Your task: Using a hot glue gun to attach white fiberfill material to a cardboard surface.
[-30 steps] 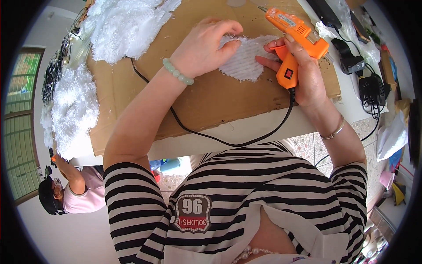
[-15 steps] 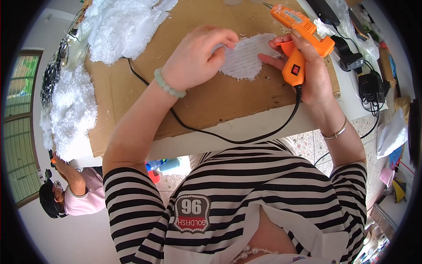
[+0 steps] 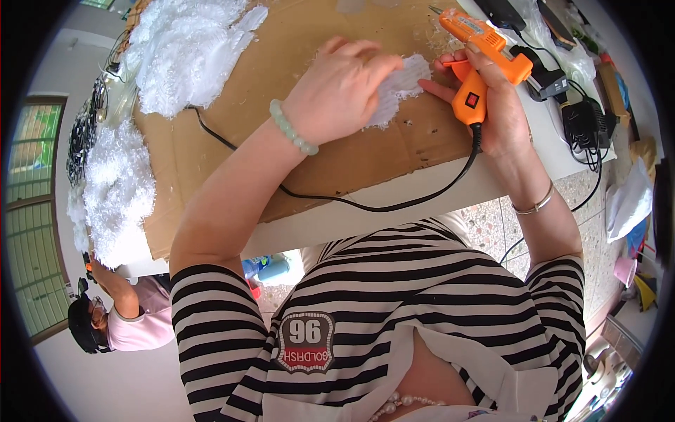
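Note:
My right hand (image 3: 503, 105) is closed round the handle of an orange hot glue gun (image 3: 471, 104), its nozzle pointing up and left, away from me. A piece of white, fringed, ribbed fabric (image 3: 406, 83) lies on brown cardboard (image 3: 337, 165) between my hands. Over its left part hovers or rests my left hand (image 3: 344, 88), palm down, fingers loosely bent and apart; whether it touches the fabric is hard to tell. A fingertip of my right hand is close to the fabric's right edge.
White fluffy material (image 3: 193, 60) is heaped at the far left, with another white pile (image 3: 116, 190) nearer. The gun's black cord (image 3: 380, 209) loops across the cardboard's near edge. Black adapters (image 3: 589, 123) sit at the right. Another person (image 3: 137, 316) is at the lower left.
My left hand has moved right over the white fabric and now covers more of it. My right hand still holds the glue gun, now slightly farther from the fabric. The view has shifted a little.

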A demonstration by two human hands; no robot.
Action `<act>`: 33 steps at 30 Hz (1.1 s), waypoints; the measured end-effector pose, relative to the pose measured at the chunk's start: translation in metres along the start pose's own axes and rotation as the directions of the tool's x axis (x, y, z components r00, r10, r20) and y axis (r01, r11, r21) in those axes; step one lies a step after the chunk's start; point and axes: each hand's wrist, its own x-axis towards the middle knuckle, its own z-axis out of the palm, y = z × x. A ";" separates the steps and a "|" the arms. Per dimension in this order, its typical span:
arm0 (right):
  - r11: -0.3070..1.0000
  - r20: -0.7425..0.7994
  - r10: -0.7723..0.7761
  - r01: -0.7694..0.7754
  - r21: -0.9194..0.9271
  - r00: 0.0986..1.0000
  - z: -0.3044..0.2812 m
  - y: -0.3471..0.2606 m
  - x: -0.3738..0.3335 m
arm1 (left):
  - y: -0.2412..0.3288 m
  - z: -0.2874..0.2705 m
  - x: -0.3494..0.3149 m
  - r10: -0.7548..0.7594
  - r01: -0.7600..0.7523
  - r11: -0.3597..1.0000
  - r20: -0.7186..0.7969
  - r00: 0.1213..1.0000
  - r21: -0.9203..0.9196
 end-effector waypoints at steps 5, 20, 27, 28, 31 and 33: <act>0.999 -0.009 0.013 -0.013 0.036 1.000 0.001 -0.001 -0.001 | 0.003 -0.005 0.000 0.056 -0.065 0.994 0.101 0.993 0.083; 0.998 0.026 0.035 -0.036 0.043 0.999 -0.001 0.001 -0.002 | 0.007 0.001 0.024 0.014 -0.018 0.985 -0.028 1.000 -0.171; 1.000 0.066 0.004 -0.004 -0.005 0.998 -0.004 0.001 0.000 | -0.019 -0.066 0.000 -0.605 0.405 0.723 -0.229 0.763 -0.560; 1.000 0.072 -0.007 0.007 -0.006 0.997 -0.004 0.001 -0.001 | -0.023 -0.069 -0.009 -0.652 0.476 0.717 -0.248 0.717 -0.509; 0.998 0.110 -0.023 0.030 -0.063 0.994 0.003 -0.003 -0.008 | -0.013 -0.061 -0.032 -0.636 0.542 0.758 -0.225 0.738 -0.364; 0.969 0.315 -0.084 0.151 -0.195 0.945 0.006 -0.009 -0.014 | 0.016 -0.054 -0.039 -0.427 0.414 0.901 -0.086 0.900 -0.131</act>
